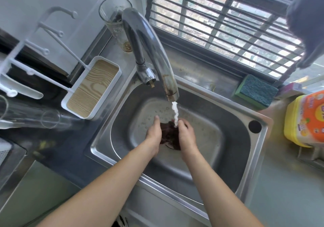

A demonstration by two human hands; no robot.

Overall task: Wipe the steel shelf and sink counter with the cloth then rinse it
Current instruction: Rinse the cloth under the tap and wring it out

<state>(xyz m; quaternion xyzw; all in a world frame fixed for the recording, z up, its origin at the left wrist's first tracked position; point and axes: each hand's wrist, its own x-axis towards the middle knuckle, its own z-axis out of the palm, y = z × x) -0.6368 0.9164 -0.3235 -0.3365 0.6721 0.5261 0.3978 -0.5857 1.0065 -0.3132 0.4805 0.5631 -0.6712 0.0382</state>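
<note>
A dark maroon cloth (169,135) is bunched up low in the steel sink (233,139), over the drain. My left hand (154,133) presses it from the left and my right hand (186,135) from the right, both gripping it. Water (175,114) runs in a white stream from the curved steel tap (150,51) and lands on the top of the cloth between my hands. The steel counter (191,69) runs behind the sink below the window.
A white rack with a wood-grain tray (93,88) stands left of the tap, with a tall glass (114,21) behind it. A green-and-blue sponge (256,91) and a yellow-orange detergent tub (305,119) sit at the right. Clear glasses (35,118) lie at far left.
</note>
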